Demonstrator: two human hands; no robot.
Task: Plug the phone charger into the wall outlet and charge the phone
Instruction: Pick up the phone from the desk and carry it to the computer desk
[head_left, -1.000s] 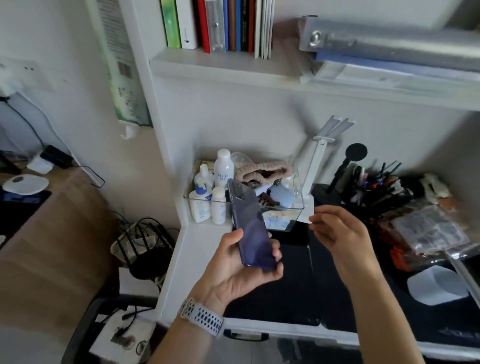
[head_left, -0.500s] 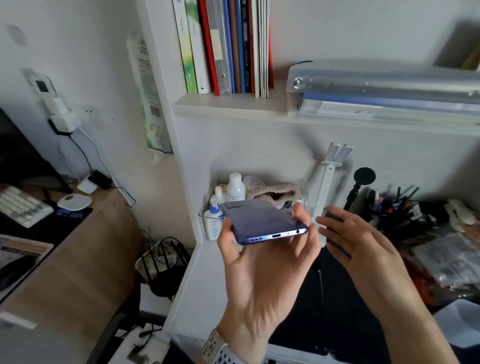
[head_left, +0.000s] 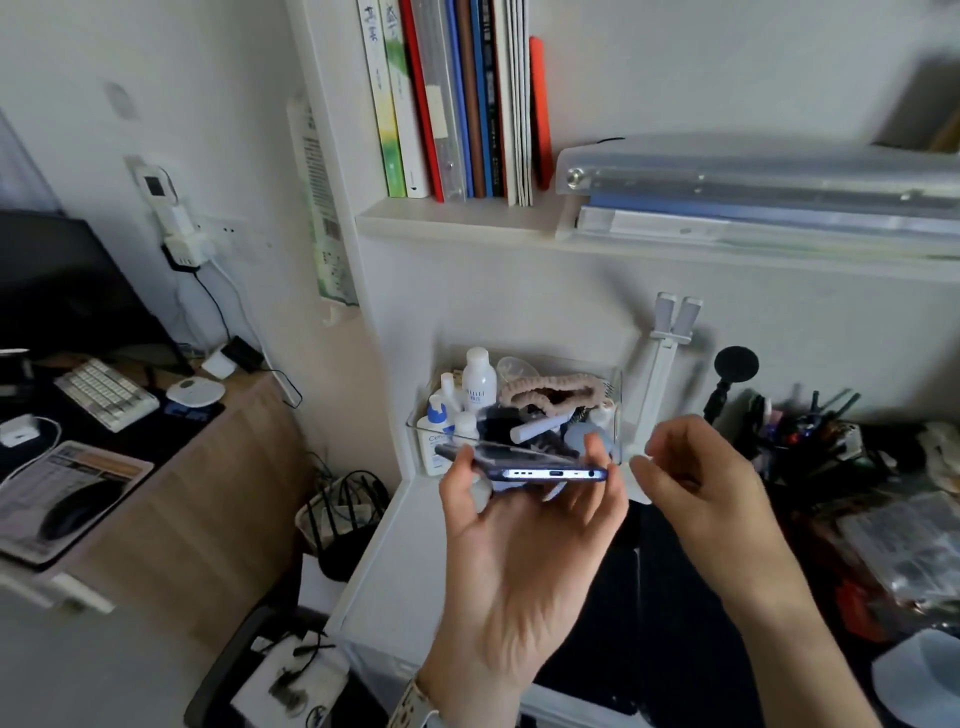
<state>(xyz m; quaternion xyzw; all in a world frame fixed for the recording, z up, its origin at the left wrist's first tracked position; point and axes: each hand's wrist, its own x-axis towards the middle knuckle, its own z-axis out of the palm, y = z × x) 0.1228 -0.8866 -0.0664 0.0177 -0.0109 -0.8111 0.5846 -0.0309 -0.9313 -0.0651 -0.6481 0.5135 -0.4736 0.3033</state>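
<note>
Above the counter (head_left: 374, 582), the left hand (head_left: 524, 577) pinches the phone (head_left: 524, 465) flat by its edges, the empty right hand (head_left: 701, 478) loosely curled at 3 o'clock; so light a grip risks a drop.

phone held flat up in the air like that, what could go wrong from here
1. The left hand holds the phone only by its side edges, raised over the white desk; a slip could drop it.
2. The right hand holds no cable, and the wall outlet sits far off to the left with plugs already in it, so a long reach and a crowded socket could follow.
</note>
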